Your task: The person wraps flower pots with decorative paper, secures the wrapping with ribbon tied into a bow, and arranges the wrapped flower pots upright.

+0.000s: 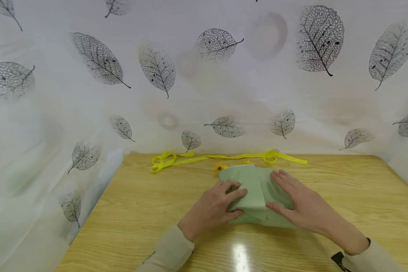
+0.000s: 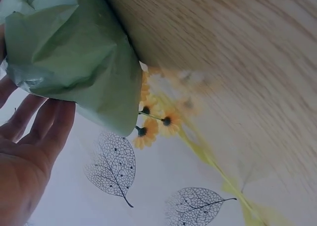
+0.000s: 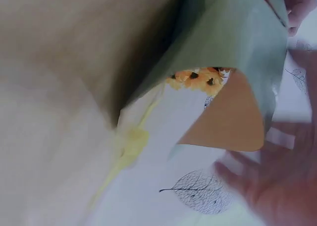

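As we look over the surface (image 1: pixel 129 226) from its near side, the left hand (image 1: pixel 212 207) curls its fingers over the left part of the green paper (image 1: pixel 255 189) and grips it; the right hand (image 1: pixel 302 206) lies on the right part, fingers extended, pressing without grasping. We judge the wrapping step to be in hand, one flap overlapping the other; the next move seems to call for pinning that overlap without crushing the bundle. Yellow-orange flowers (image 1: pixel 220 167) peek out beyond the paper's far end. Farther still, we see the yellow ribbon (image 1: pixel 251 155), loosely looped and untied, before the leaf-printed cloth (image 1: pixel 204 94).
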Demonstrator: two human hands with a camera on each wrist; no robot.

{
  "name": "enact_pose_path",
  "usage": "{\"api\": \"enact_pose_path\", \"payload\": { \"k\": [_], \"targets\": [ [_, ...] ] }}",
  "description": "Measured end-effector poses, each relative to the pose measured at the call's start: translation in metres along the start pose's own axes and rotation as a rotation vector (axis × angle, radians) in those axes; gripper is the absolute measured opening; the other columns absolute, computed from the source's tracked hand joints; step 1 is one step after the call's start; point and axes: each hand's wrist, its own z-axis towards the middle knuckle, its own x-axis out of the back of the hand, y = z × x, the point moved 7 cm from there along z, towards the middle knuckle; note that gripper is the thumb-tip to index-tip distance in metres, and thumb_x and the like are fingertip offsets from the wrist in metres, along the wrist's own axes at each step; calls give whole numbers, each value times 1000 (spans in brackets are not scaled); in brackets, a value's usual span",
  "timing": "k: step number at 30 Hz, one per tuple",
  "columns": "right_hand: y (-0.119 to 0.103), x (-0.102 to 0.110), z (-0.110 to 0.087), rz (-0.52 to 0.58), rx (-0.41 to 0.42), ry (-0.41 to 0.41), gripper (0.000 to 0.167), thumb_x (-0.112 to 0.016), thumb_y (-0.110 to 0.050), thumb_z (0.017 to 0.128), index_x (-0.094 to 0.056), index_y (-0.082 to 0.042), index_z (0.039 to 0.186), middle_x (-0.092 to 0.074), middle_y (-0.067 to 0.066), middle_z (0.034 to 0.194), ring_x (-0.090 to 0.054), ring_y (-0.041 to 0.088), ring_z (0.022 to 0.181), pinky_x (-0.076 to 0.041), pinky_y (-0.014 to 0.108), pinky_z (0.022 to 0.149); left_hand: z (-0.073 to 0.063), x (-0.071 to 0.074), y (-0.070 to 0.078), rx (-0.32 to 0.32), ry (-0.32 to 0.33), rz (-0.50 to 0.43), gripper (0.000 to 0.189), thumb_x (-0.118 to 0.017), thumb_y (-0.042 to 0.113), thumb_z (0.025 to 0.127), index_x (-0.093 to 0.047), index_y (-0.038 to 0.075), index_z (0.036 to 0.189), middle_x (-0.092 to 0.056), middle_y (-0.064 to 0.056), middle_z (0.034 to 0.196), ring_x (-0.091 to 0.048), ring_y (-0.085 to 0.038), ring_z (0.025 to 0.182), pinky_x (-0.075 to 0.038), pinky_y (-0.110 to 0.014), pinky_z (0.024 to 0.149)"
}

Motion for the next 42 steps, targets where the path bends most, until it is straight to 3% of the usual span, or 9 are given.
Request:
{"api": "enact_pose_path", "payload": {
  "k": [4,10,15,21,26,29,35,39,42],
  "targets": [
    [28,10,-19,93,-281,21,71,-64,-46,100,-46,0,150,-58,28,138,-60,46,118,-54,64,83,1,1,2,-5,17,13,52,-78,39,89,-67,18,135,-60,2,145,-63,-17,104,-57,-27,88],
    [63,-15,-41,370,-610,-348,88,-36,-58,107,-22,15,153,-68,25,103,-70,26,75,-58,40,64,1,3,3,-8,25,3,62,-75,54,87,-67,16,136,-64,4,144,-62,-15,101,-56,-24,86],
    [69,-37,-51,729,-749,-477,89,-32,-59,108,-13,13,156,-67,18,107,-70,23,81,-63,41,69,2,1,3,2,14,-31,57,-65,56,96,-68,14,135,-64,3,144,-64,-16,109,-56,-27,91],
    [69,-53,-50,987,-778,-475,87,-37,-54,109,-17,19,153,-60,24,133,-68,21,105,-63,44,83,5,-2,1,8,-7,-53,48,-65,53,97,-71,16,127,-65,4,140,-59,-18,122,-51,-29,105],
    [73,-59,-47,1040,-801,-429,85,-43,-49,109,-19,19,153,-66,13,128,-69,13,103,-62,36,84,10,-5,1,-28,2,-37,39,-72,49,94,-68,17,116,-65,4,133,-58,-15,121,-49,-27,107],
    [74,-59,-46,1052,-807,-404,81,-45,-45,109,-20,18,153,-69,7,121,-70,12,99,-62,33,81,13,-6,2,-78,1,21,41,-72,47,93,-65,21,124,-63,4,138,-60,-16,115,-51,-27,100],
    [77,-55,-41,982,-816,-349,75,-49,-38,109,-22,16,154,-67,16,128,-69,9,100,-61,30,81,18,-10,11,-214,-48,215,42,-61,49,99,-62,33,139,-59,10,149,-64,-13,114,-48,-30,98],
    [77,-50,-35,890,-768,-294,67,-47,-29,110,-25,18,152,-58,28,141,-65,3,104,-58,25,82,21,-13,13,-219,-78,234,40,-59,50,100,-63,35,137,-60,13,146,-63,-11,117,-46,-30,100],
    [74,-44,-30,807,-715,-240,58,-45,-22,111,-30,16,152,-66,24,128,-64,1,96,-57,24,77,22,-14,14,-223,-79,235,40,-60,49,100,-62,35,137,-61,13,145,-62,-12,118,-46,-31,101]
  ]
}}
